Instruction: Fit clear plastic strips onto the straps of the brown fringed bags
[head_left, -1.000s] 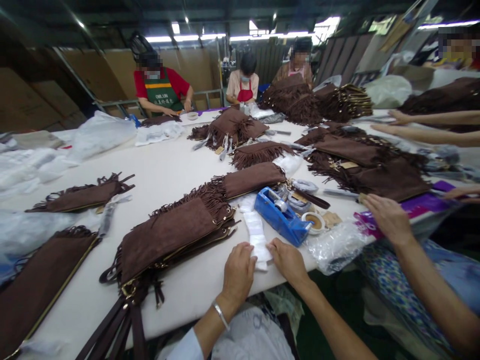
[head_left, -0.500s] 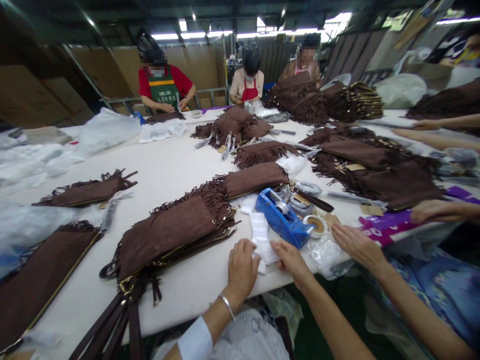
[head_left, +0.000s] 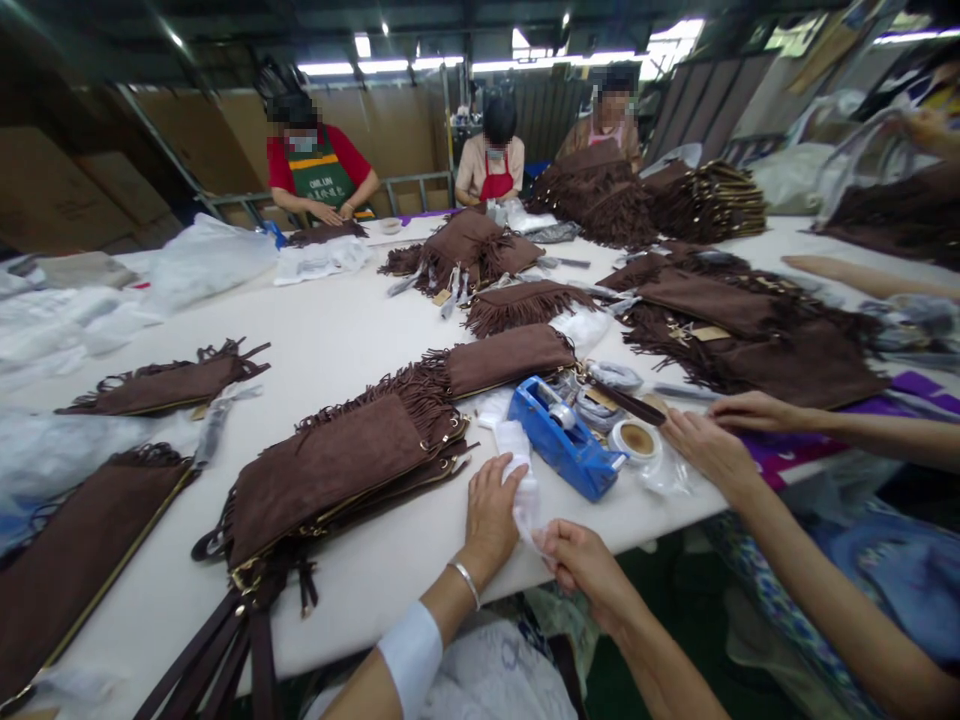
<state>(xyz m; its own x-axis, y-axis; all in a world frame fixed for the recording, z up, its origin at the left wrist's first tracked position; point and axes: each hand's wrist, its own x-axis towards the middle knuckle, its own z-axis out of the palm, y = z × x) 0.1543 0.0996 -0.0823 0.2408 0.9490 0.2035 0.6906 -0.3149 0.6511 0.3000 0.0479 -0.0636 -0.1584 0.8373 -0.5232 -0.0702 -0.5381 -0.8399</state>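
Note:
Near the front edge of the table lies a bundle of thin white, soft-looking strips [head_left: 513, 441]. My left hand [head_left: 493, 512], with a silver bangle at the wrist, rests over its left side, fingers stretched and thumb apart. My right hand [head_left: 579, 562] pinches the near end of a white strip just at the table edge. Right beside the bundle stands a blue tape dispenser [head_left: 574, 450]. Left of my hands lie stacked brown fringed bags [head_left: 330, 475] with gold zips and rings.
A roll of tape [head_left: 636, 440] sits right of the dispenser. A neighbour's hands [head_left: 709, 450] reach in from the right, near a dark strap. More brown bags [head_left: 780, 320] are piled behind. Clear plastic [head_left: 214, 255] lies far left on the white table [head_left: 322, 330]. Several people work opposite.
My right hand has drawn toward me and down, pulling the strip's end past the table edge. My left hand has shifted slightly up. The neighbour's second hand has come in beside their first.

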